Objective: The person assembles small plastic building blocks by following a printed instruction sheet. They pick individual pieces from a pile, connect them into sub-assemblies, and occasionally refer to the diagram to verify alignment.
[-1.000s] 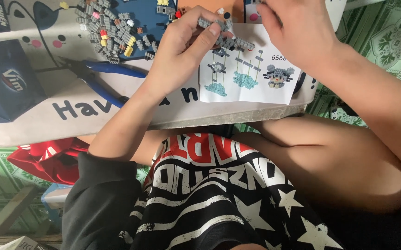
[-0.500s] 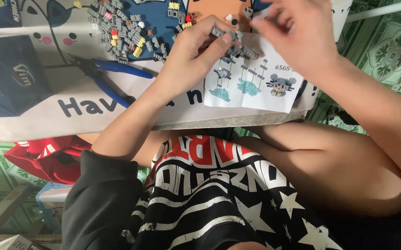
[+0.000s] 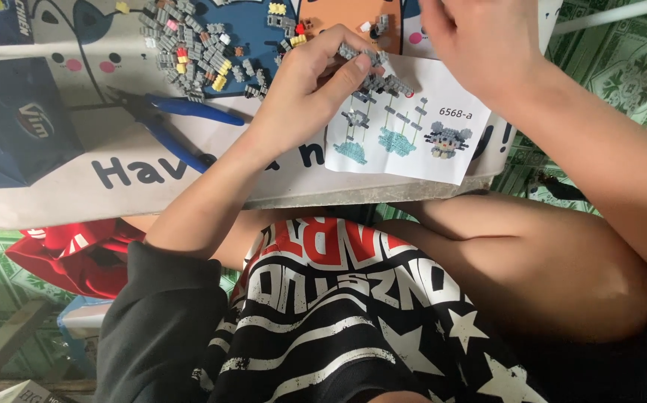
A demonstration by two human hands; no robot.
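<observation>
Two hands on one small brick build

One small grey brick assembly (image 3: 372,71) sat pinched in the left hand (image 3: 305,89), thumb underneath and fingertips (image 3: 353,67) on top, its grip closed narrow around the piece just above the instruction sheet (image 3: 405,142). The right hand (image 3: 484,45) hovered just beside it over the top edge of the sheet; its fingertips ran out of view, so I could not tell whether that grip was open or held anything. By my judgement the assembly was very light, stiff plastic, and fragile at its joints: it looked likely to come apart if squeezed across its loose studs, so the safest hold seemed to be on its flat sides, near the thickest part.

The sheet, white with printed build diagrams in grey and pale blue, lay at the near edge of the counter (image 3: 62,190). A loose heap of tiny bricks (image 3: 189,48), mostly grey with some yellow, red and pink, was spread to the left. Blue-handled pliers (image 3: 163,119) rested near the heap, apart from the hands.

The counter was covered with a pale cartoon-printed mat. Below it showed the person's bare knees and black patterned clothing, a red bag (image 3: 69,250) and green patterned floor tiles (image 3: 622,82).
</observation>
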